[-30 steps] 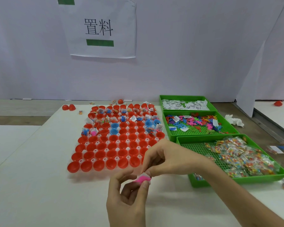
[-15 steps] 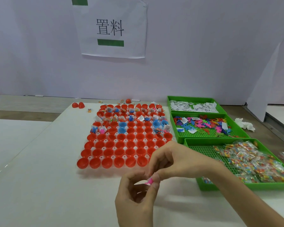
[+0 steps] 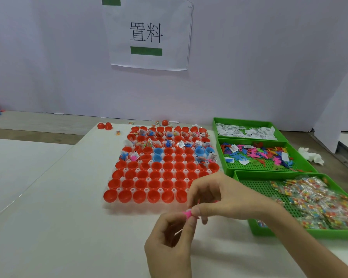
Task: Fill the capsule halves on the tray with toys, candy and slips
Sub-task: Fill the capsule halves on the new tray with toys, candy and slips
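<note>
Head view. Both hands are held over the table [image 3: 58,217], just in front of the near right corner of the tray [image 3: 141,206]. A small pink toy [image 3: 187,214] is pinched between them: the left hand [image 3: 169,243] is curled up from below with its fingertips closed on the toy, and the right hand [image 3: 225,199] comes in from the right with thumb and forefinger narrowed on the same piece. A thin pale sliver is seen inside the left hand's curl (what it is cannot be told). The other right fingers are loosely bent and hold nothing.

The far rows of capsule halves [image 3: 169,137] are seen to be filled with toys, packets and slips. The near rows [image 3: 153,195] are red and empty. Three green bins are set in a line to the right of the tray, holding slips [image 3: 247,132] at the far end, toys [image 3: 269,153] in the middle and candy packets [image 3: 319,203] nearest.

Step judged: the toy is being readied in the fingers, not yet placed. The task is judged to be roughly a third done.

Next move, as judged: the toy should be released by one hand, carried over the tray and dropped into the first empty half behind the filled rows. Care is called for so that neighbouring halves are not knocked from their seats.
</note>
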`<state>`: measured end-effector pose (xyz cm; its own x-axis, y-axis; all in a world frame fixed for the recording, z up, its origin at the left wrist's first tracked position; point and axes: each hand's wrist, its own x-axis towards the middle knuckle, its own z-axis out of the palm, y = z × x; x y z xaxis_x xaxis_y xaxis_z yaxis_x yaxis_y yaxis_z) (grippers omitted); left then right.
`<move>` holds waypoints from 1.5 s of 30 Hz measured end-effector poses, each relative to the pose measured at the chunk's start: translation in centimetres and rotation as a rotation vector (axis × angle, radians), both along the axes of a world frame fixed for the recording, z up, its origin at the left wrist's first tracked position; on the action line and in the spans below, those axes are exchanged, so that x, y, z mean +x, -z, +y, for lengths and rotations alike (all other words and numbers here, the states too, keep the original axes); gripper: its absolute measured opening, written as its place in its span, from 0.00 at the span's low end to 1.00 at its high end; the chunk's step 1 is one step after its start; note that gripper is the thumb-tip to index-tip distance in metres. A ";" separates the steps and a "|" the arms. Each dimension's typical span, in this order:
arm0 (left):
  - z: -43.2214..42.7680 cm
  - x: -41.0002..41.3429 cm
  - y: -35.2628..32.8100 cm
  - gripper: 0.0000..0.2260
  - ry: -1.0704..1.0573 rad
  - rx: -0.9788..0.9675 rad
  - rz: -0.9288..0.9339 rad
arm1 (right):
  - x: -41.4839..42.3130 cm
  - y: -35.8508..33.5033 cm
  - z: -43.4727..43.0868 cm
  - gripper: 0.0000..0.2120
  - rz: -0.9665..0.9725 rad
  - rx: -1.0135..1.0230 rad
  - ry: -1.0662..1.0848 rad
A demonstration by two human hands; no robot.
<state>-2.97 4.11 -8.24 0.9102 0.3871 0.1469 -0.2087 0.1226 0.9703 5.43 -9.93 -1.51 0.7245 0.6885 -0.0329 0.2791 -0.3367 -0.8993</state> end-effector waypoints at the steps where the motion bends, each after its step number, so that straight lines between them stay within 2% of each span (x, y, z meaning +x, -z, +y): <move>1: -0.1 0.0 0.0 0.08 -0.002 0.025 -0.003 | -0.1 -0.1 0.1 0.05 -0.019 -0.013 0.004; 5: -0.6 -0.4 -0.3 0.06 -0.003 0.068 -0.002 | 0.0 -0.2 -0.2 0.06 -0.079 -0.078 -0.024; 11: -0.5 -0.4 -0.1 0.09 0.036 0.064 0.072 | 0.4 -0.7 -1.6 0.04 0.032 -0.109 -0.078; 14: -0.3 -0.6 -0.8 0.04 0.055 -0.020 0.056 | 0.4 -0.4 -1.2 0.02 -0.031 -0.095 -0.074; 18: 0.2 -0.2 -0.6 0.04 0.020 -0.094 0.086 | 0.9 -0.8 -1.0 0.02 -0.084 -0.062 -0.017; 20: 0.4 0.1 -0.1 0.10 0.020 -0.115 0.144 | 1.8 -1.6 -0.8 0.03 -0.123 -0.041 0.071; 24: 0.7 0.4 0.1 0.12 0.128 -0.065 0.212 | 5.3 -3.4 1.6 0.02 -0.327 -0.105 0.216; 29: 1.4 0.6 -0.1 0.12 0.161 -0.030 0.283 | 10.5 -2.9 7.7 0.02 -0.526 -0.212 0.303; 38: 2.9 2.0 0.2 0.14 0.168 0.077 0.404 | 15.3 0.3 12.9 0.04 -0.622 -0.449 0.249; 45: 3.2 2.3 0.1 0.14 0.172 0.064 0.434 | 15.3 -0.5 13.4 0.05 -0.609 -0.492 0.197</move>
<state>-0.69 7.28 -8.32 0.9428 0.2282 -0.2431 0.2364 0.0565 0.9700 20.76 3.46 -1.04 0.8196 0.5555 0.1403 0.5664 -0.7487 -0.3443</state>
